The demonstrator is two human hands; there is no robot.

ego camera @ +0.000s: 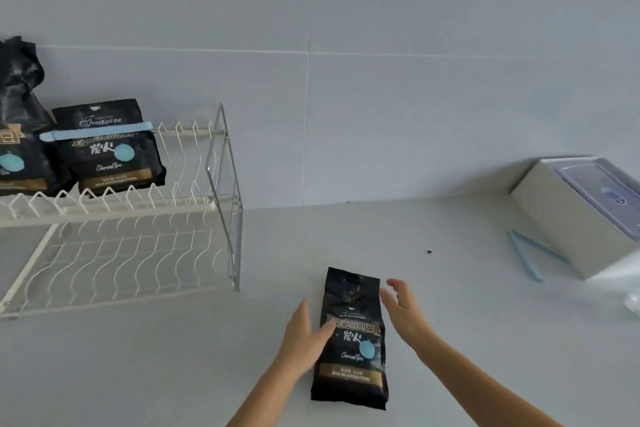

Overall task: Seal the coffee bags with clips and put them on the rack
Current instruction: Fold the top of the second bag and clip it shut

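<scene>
Coffee bag (pixel 349 340) lies flat on counter (pixel 485 340); left hand (pixel 304 333) touches its edge, right hand (pixel 403 308) hovers beside, both released.

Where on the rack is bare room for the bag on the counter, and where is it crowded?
The rack's upper tier is bare right of the clipped bag, up to the metal end frame. The lower tier is bare. Upper left is crowded: a second bag beside the clipped one. The counter between rack and white box is mostly open.
</scene>
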